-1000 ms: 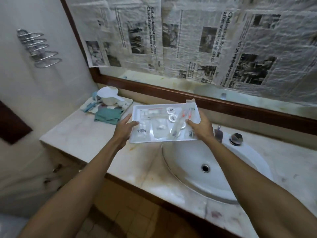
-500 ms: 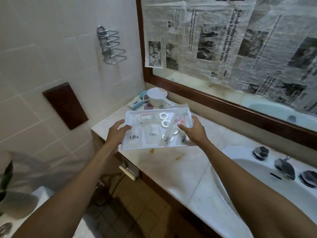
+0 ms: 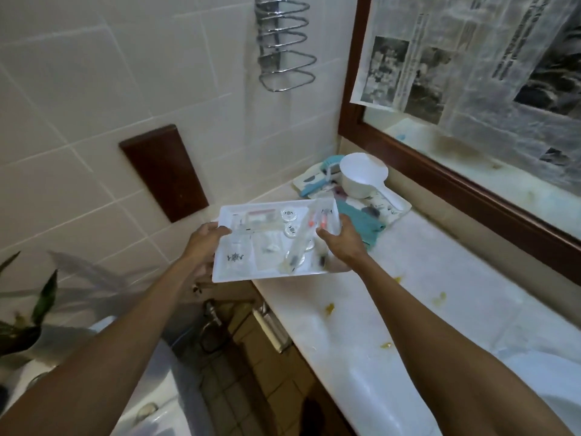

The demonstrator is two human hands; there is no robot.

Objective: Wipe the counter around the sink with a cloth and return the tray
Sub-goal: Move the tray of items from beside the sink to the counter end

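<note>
At the far left, the green leaves of a potted plant (image 3: 41,297) show blurred beside a white tiled wall (image 3: 94,89), which carries a dark brown wooden rectangular panel (image 3: 163,173) and, higher up, a chrome wire rack of stacked loops (image 3: 284,45). The left hand (image 3: 204,243) grips the left short edge of a white rectangular plastic tray (image 3: 226,275), thumb laid over the rim and fingers curled beneath, closed firmly on it. The tray is held level in the air over the left end of the pale marble counter (image 3: 424,278), partly overhanging the counter's front edge; it carries small wrapped toiletries, round white caps and a clear packet with orange-tipped items, too small to name surely. The right hand (image 3: 341,243) clasps the tray's right short edge in the same way, thumb on top and fingers underneath. Just behind the tray, in the counter's corner, a teal folded cloth (image 3: 366,226) lies against a second white tray (image 3: 399,209) that holds a white plastic scoop with a long handle (image 3: 363,177) and a blue-handled item. Small yellowish stains (image 3: 330,307) dot the counter nearer the viewer. Above it runs a mirror in a dark wooden frame (image 3: 456,184), its glass covered with sheets of newspaper (image 3: 471,51). The white basin of the sink (image 3: 550,385) curves in at the lower right.
</note>
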